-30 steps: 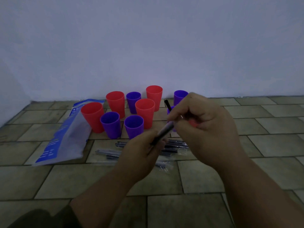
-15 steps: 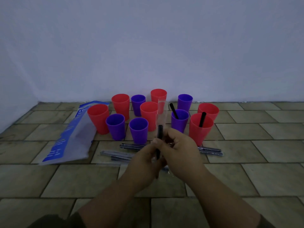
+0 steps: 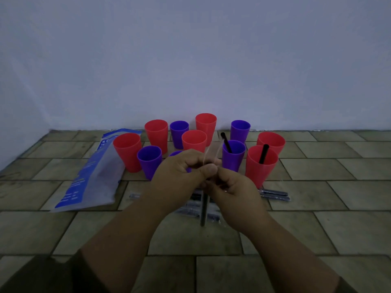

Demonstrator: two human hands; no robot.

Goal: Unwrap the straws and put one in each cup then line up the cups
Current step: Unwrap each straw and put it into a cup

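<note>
Several red and purple cups stand clustered on the tiled floor near the wall. A purple cup (image 3: pixel 233 155) and a red cup (image 3: pixel 260 166) on the right each hold a black straw. My left hand (image 3: pixel 179 172) pinches the clear wrapper (image 3: pixel 211 151), which sticks up above my fingers. My right hand (image 3: pixel 230 191) grips the black straw (image 3: pixel 203 210), which hangs down below my hands. Both hands meet in front of the cups. Several wrapped straws (image 3: pixel 274 194) lie on the floor beneath and to the right.
A blue and clear plastic bag (image 3: pixel 93 178) lies flat at the left beside a red cup (image 3: pixel 127 151). The pale wall runs close behind the cups and along the left side. My dark sleeves show at the bottom edge.
My hands drew closer to me and the view shifted. The straw has turned from slanted to hanging downward, and the clear wrapper now stands above my fingers.
</note>
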